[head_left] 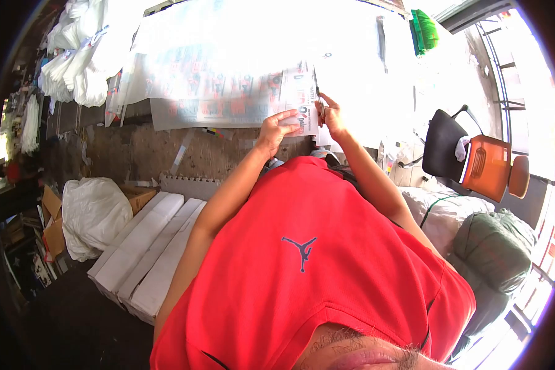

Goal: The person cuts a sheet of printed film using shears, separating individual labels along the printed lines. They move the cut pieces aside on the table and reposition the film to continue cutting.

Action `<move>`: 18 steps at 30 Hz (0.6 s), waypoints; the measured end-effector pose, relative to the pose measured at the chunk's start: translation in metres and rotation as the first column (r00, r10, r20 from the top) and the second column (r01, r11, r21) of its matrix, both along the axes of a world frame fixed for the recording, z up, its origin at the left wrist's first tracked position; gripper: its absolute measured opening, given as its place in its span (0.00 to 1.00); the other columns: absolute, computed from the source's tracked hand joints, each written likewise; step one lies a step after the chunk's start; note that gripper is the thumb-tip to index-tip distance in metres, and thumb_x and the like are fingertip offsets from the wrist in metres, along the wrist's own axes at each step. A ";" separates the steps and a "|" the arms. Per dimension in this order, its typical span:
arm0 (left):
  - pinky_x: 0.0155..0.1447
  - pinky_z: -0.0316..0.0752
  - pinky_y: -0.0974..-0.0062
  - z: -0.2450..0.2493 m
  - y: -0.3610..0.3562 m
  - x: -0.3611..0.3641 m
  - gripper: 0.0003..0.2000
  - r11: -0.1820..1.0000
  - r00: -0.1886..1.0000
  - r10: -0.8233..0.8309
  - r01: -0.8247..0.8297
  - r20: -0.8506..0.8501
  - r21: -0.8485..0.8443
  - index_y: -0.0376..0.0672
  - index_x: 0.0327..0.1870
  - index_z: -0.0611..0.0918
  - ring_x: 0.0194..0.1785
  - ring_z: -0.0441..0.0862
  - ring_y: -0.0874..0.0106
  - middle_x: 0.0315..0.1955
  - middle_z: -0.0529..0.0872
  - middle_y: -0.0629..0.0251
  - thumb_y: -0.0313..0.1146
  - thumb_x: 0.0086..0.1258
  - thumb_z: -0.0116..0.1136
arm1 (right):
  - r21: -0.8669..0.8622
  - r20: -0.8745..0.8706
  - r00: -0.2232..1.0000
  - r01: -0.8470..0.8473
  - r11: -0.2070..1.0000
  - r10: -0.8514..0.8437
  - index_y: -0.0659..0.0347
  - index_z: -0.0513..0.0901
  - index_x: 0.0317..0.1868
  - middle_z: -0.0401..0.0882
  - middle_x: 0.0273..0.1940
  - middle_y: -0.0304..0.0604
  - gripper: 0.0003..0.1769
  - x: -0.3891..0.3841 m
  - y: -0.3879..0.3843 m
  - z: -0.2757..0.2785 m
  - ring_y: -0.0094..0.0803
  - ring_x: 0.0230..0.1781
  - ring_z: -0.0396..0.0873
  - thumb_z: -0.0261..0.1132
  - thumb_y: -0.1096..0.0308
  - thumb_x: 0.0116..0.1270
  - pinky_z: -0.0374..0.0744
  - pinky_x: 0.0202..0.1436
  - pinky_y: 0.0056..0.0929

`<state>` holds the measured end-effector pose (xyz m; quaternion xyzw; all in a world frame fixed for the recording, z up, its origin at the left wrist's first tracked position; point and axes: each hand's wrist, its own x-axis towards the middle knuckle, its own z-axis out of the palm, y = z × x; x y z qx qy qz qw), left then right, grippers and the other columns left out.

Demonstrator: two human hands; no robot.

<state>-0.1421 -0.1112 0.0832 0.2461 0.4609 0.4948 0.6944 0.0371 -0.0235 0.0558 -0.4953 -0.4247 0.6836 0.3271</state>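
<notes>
A thin whitish printed sheet (216,105) with red and blue lettering lies over the table's near edge. My left hand (279,131) pinches its near edge close to the right end. Just right of it, my right hand (332,117) is closed around the handles of scissors (320,106), whose blades point away from me along the sheet's right side. Glare washes out the sheet's far part.
White bags (74,68) hang at the far left. Long white boxes (142,240) and a plastic bag (95,213) lie left of me. A black and orange chair (484,161) and wrapped bundles (493,250) are at the right. A green packet (423,32) lies far right.
</notes>
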 end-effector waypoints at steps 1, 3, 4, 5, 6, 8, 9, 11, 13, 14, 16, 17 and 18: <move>0.54 0.80 0.73 0.000 0.000 0.000 0.21 1.000 1.000 0.017 -0.017 0.004 0.012 0.30 0.57 0.75 0.47 0.81 0.70 0.51 0.80 0.57 0.15 0.60 0.58 | 0.000 -0.001 1.000 -0.001 1.000 0.001 0.66 0.68 0.65 0.69 0.18 0.33 0.32 -0.001 0.002 0.001 0.20 0.13 0.63 0.62 0.54 0.68 0.65 0.17 0.22; 0.54 0.80 0.74 0.006 0.000 0.000 0.21 0.999 0.999 0.032 -0.032 0.007 0.023 0.30 0.57 0.75 0.48 0.81 0.70 0.52 0.79 0.56 0.15 0.60 0.58 | 0.030 0.002 1.000 -0.003 1.000 0.003 0.67 0.67 0.65 0.68 0.17 0.33 0.33 -0.005 0.007 0.005 0.20 0.13 0.63 0.63 0.54 0.67 0.65 0.17 0.22; 0.54 0.81 0.74 0.012 0.000 0.000 0.21 1.000 1.000 0.019 -0.019 -0.010 0.022 0.30 0.57 0.75 0.48 0.81 0.70 0.52 0.79 0.57 0.16 0.60 0.58 | 0.029 0.002 1.000 -0.001 1.000 0.001 0.67 0.67 0.65 0.68 0.17 0.33 0.33 -0.007 0.010 0.008 0.20 0.13 0.63 0.63 0.54 0.67 0.65 0.17 0.22; 0.53 0.81 0.74 0.017 0.000 0.000 0.21 1.000 1.000 0.007 -0.006 -0.029 0.023 0.30 0.57 0.75 0.49 0.81 0.70 0.52 0.78 0.57 0.16 0.60 0.58 | 0.006 0.003 1.000 0.013 1.000 -0.013 0.67 0.66 0.66 0.68 0.17 0.33 0.34 -0.008 0.014 0.011 0.20 0.13 0.64 0.63 0.55 0.67 0.65 0.17 0.22; 0.53 0.81 0.74 0.017 0.000 0.000 0.21 1.000 0.999 0.006 -0.005 -0.032 0.025 0.30 0.57 0.75 0.49 0.81 0.70 0.52 0.78 0.57 0.16 0.60 0.58 | -0.015 0.003 1.000 0.028 1.000 -0.028 0.67 0.66 0.66 0.68 0.17 0.33 0.34 -0.009 0.019 0.012 0.20 0.14 0.64 0.64 0.55 0.67 0.65 0.17 0.22; 0.53 0.81 0.75 0.016 0.000 0.002 0.21 0.999 0.999 0.026 -0.025 -0.028 0.036 0.30 0.57 0.76 0.48 0.80 0.71 0.51 0.79 0.57 0.16 0.60 0.59 | 0.021 0.018 1.000 0.001 1.000 -0.002 0.67 0.66 0.66 0.68 0.17 0.33 0.34 -0.008 0.024 0.001 0.20 0.14 0.64 0.63 0.54 0.68 0.64 0.17 0.22; 0.53 0.81 0.75 0.016 0.001 0.002 0.21 0.999 0.999 0.027 -0.026 -0.030 0.039 0.30 0.57 0.76 0.48 0.80 0.71 0.51 0.79 0.57 0.16 0.60 0.59 | 0.054 0.039 0.999 -0.028 0.998 0.026 0.66 0.67 0.66 0.68 0.18 0.33 0.34 -0.009 0.026 -0.001 0.20 0.14 0.63 0.63 0.52 0.68 0.64 0.17 0.22; 0.52 0.81 0.75 0.017 0.002 0.002 0.21 0.999 0.998 0.042 -0.041 -0.050 0.022 0.30 0.56 0.76 0.48 0.80 0.72 0.50 0.80 0.58 0.16 0.60 0.59 | 0.066 0.027 0.999 -0.036 0.997 0.035 0.67 0.67 0.65 0.68 0.18 0.33 0.34 -0.009 0.031 -0.004 0.19 0.14 0.63 0.62 0.52 0.68 0.64 0.17 0.22; 0.52 0.81 0.75 0.018 0.003 0.002 0.21 0.999 0.998 0.045 -0.044 -0.045 0.027 0.30 0.56 0.76 0.47 0.80 0.72 0.49 0.80 0.58 0.16 0.60 0.59 | 0.078 0.015 0.999 -0.046 0.996 0.045 0.67 0.68 0.65 0.68 0.17 0.33 0.33 -0.013 0.036 0.000 0.19 0.15 0.63 0.62 0.52 0.68 0.63 0.18 0.21; 0.52 0.81 0.75 0.019 0.002 0.002 0.21 0.999 0.998 0.045 -0.044 -0.037 0.028 0.30 0.56 0.76 0.47 0.80 0.72 0.49 0.80 0.58 0.16 0.60 0.60 | 0.055 0.043 0.999 -0.004 0.998 0.002 0.67 0.68 0.65 0.67 0.17 0.32 0.33 -0.016 0.039 0.002 0.19 0.15 0.62 0.62 0.52 0.68 0.63 0.18 0.21; 0.52 0.81 0.75 0.019 0.001 0.004 0.21 0.998 0.998 0.053 -0.053 -0.029 0.029 0.31 0.56 0.76 0.47 0.80 0.72 0.48 0.81 0.58 0.16 0.60 0.60 | 0.034 0.070 0.997 0.036 0.999 -0.038 0.68 0.68 0.65 0.66 0.17 0.32 0.33 -0.019 0.047 0.002 0.19 0.15 0.61 0.62 0.53 0.68 0.62 0.18 0.21; 0.52 0.81 0.76 0.019 0.000 0.005 0.21 0.998 0.998 0.059 -0.058 -0.021 0.030 0.31 0.56 0.77 0.47 0.80 0.72 0.48 0.81 0.58 0.16 0.59 0.60 | 0.035 0.057 0.998 0.032 0.999 -0.034 0.67 0.68 0.65 0.66 0.18 0.31 0.32 -0.020 0.052 0.003 0.19 0.16 0.61 0.62 0.53 0.68 0.61 0.19 0.21; 0.52 0.81 0.76 0.019 0.000 0.006 0.21 0.998 0.998 0.063 -0.062 -0.023 0.031 0.31 0.56 0.77 0.47 0.80 0.72 0.48 0.81 0.58 0.16 0.59 0.60 | 0.036 0.044 0.999 0.029 0.999 -0.031 0.66 0.68 0.65 0.66 0.18 0.30 0.32 -0.019 0.055 0.000 0.18 0.17 0.60 0.62 0.54 0.69 0.61 0.20 0.21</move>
